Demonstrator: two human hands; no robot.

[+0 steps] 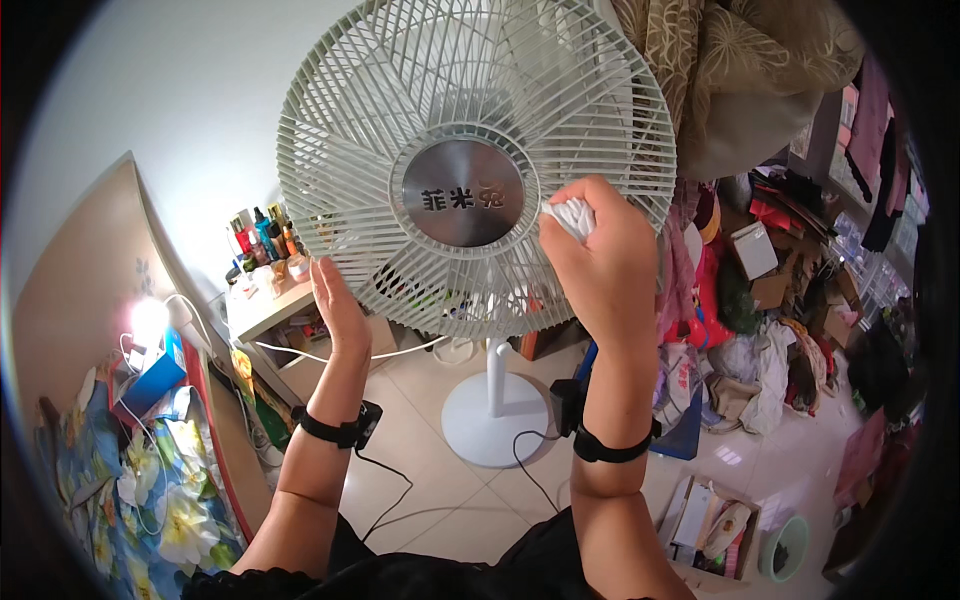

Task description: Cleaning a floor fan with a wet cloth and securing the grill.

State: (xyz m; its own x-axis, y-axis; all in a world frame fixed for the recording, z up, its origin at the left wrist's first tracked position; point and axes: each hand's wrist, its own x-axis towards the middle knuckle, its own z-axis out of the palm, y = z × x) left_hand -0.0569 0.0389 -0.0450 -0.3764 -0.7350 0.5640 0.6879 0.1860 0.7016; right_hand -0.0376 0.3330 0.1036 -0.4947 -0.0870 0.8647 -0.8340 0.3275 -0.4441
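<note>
A white pedestal fan stands before me, its round wire guard (465,292) facing me with a brushed-metal centre cap (463,193) that bears writing. My right hand (600,255) pinches a crumpled white tissue or cloth (574,217) at the guard, just right of the cap. At the guard's lower left rim is my left hand (337,307), fingers straight and upright, holding nothing; whether it touches the rim is hard to tell. Below the guard, the fan's pole (496,382) rises from a round white base (495,427) on the floor.
A small table (262,311) with several cosmetic bottles stands behind left. A bed with floral bedding (172,487), a blue box (154,375) and a lit lamp (150,319) are at left. Clothes and bags (750,360) pile up right, near an open box (712,529) and a green bin (784,551).
</note>
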